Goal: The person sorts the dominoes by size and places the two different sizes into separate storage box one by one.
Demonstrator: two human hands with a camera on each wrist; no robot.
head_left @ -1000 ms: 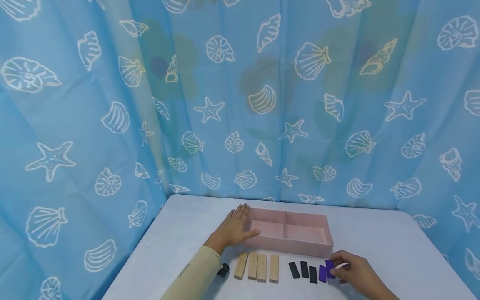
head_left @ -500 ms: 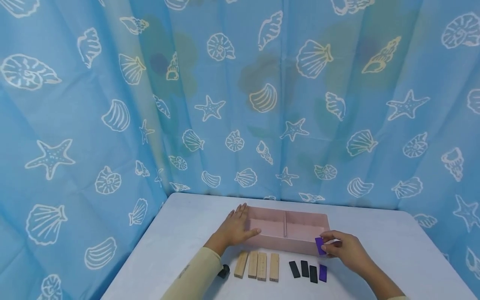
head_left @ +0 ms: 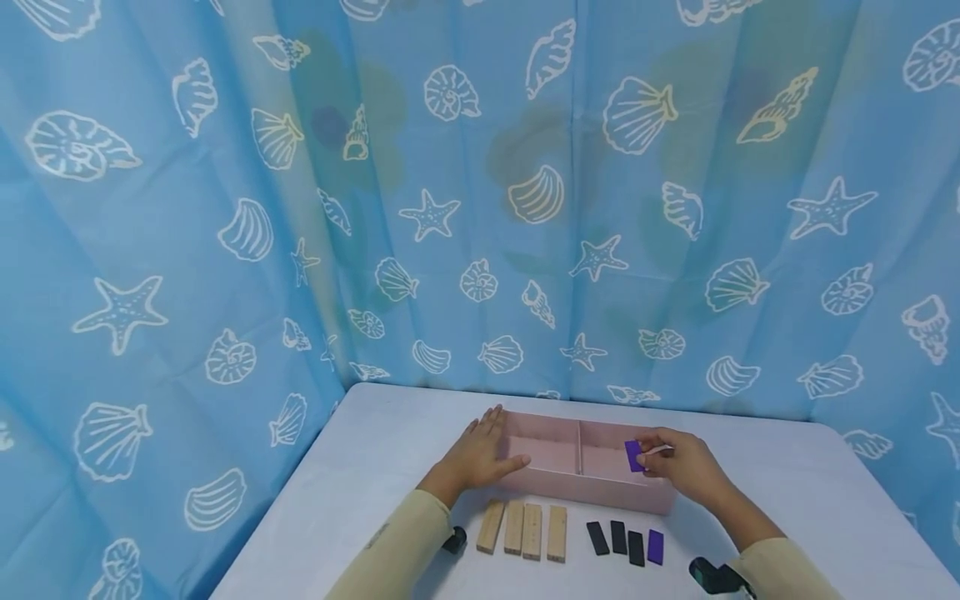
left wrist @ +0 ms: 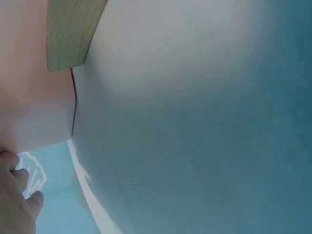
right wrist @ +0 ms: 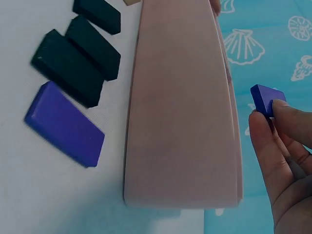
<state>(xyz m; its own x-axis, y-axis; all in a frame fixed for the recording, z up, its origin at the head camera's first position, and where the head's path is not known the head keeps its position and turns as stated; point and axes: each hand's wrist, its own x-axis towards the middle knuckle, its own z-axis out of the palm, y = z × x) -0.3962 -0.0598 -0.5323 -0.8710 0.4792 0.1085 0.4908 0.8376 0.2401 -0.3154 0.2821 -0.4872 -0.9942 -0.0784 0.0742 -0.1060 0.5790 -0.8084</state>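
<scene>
Between thumb and fingers my right hand (head_left: 681, 463) pinches a purple block (head_left: 634, 456), held up over the right compartment of the pink divided box (head_left: 600, 490). In the right wrist view that purple block (right wrist: 268, 99) shows at the fingertips, beyond the box wall (right wrist: 180, 107). My left hand (head_left: 478, 452) rests on the box's left end with straight fingers, thumb along the front rim. A second purple block (head_left: 656, 547) lies on the table before the box, beside several black blocks (head_left: 636, 548).
Several wooden blocks (head_left: 532, 532) lie in a row in front of the box, near my left forearm. The white table (head_left: 360, 467) backs onto a blue shell-patterned curtain (head_left: 465, 250). Dark wrist devices (head_left: 716, 577) sit at my wrists.
My right hand has lifted one purple block from beside the other and carried it up and over the box's right compartment. The left hand stays on the box's left end.
</scene>
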